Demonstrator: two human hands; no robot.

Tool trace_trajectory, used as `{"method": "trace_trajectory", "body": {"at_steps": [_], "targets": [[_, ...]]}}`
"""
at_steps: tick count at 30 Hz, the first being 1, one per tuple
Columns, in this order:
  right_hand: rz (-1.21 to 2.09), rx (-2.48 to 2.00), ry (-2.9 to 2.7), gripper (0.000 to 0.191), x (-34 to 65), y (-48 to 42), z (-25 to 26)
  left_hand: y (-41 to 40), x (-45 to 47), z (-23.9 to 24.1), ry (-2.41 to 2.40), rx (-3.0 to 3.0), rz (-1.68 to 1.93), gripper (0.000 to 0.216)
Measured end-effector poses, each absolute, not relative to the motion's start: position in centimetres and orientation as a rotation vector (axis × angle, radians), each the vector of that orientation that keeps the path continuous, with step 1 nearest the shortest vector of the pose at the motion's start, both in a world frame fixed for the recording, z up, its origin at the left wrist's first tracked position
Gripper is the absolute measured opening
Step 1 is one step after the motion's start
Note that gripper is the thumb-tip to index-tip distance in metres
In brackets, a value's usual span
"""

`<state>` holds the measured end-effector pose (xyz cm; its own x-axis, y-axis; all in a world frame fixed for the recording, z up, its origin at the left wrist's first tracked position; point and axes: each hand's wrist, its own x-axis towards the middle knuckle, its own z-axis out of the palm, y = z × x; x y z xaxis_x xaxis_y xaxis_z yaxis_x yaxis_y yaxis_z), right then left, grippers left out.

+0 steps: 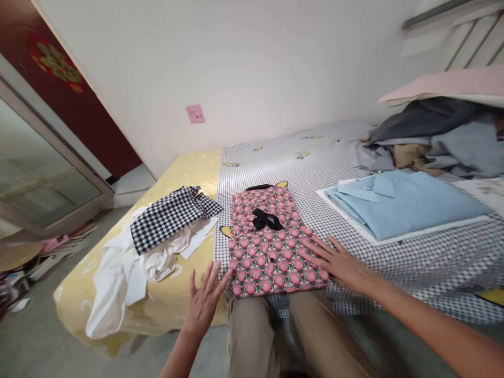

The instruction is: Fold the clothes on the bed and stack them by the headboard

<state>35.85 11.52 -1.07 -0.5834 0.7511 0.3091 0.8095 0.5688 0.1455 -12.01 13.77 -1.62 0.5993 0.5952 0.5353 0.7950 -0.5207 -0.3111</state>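
A pink floral garment (260, 257), folded into a neat rectangle, lies flat at the near edge of the bed. It has a black bow (268, 219) near its top and a dark button lower down. My right hand (340, 262) is spread, its fingertips resting on the garment's right edge. At the lower left corner is my left hand (207, 296), fingers apart, with the index fingertip at or just beside the cloth. Neither hand grips anything.
To the left, a black-and-white checked garment (169, 218) lies over crumpled white clothes (114, 278). A folded light blue shirt (409, 202) lies on a white sheet at right. Heaped dark clothes (437, 126) sit behind it. The bed's checked cover (271, 163) meets a yellow one (197, 163).
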Motion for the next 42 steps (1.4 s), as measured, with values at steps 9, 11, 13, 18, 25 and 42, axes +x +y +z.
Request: {"method": "trace_trajectory", "body": {"at_steps": [9, 11, 13, 18, 25, 42], "targets": [[-0.262, -1.228, -2.532, 0.082, 35.4, 12.9, -1.8, 16.1, -9.5, -0.4, -1.144, -2.554, -0.322, 0.07], [-0.212, -1.246, -2.503, 0.075, 35.3, 13.2, -1.6, 16.4, -9.0, -0.4, -1.242, -2.602, -0.305, 0.073], [-0.159, -1.269, -2.468, 0.069, 35.3, 13.4, -1.6, 16.4, -8.4, -0.3, -1.37, -2.62, -0.306, 0.075], [0.071, -1.367, -2.332, 0.054, 35.2, 14.2, -1.9, 16.6, -6.7, 0.8, -1.64, -2.673, -0.359, 0.077], [0.048, -1.596, -2.15, 0.047, 33.7, 15.0, -1.6, 18.1, -4.0, 1.6, -2.052, -2.426, -0.532, 0.039], [0.139, -1.61, -2.015, 0.037, 33.9, 15.7, 0.1, 18.9, -4.7, 3.6, -1.547, -2.391, -0.72, 0.034]]}}
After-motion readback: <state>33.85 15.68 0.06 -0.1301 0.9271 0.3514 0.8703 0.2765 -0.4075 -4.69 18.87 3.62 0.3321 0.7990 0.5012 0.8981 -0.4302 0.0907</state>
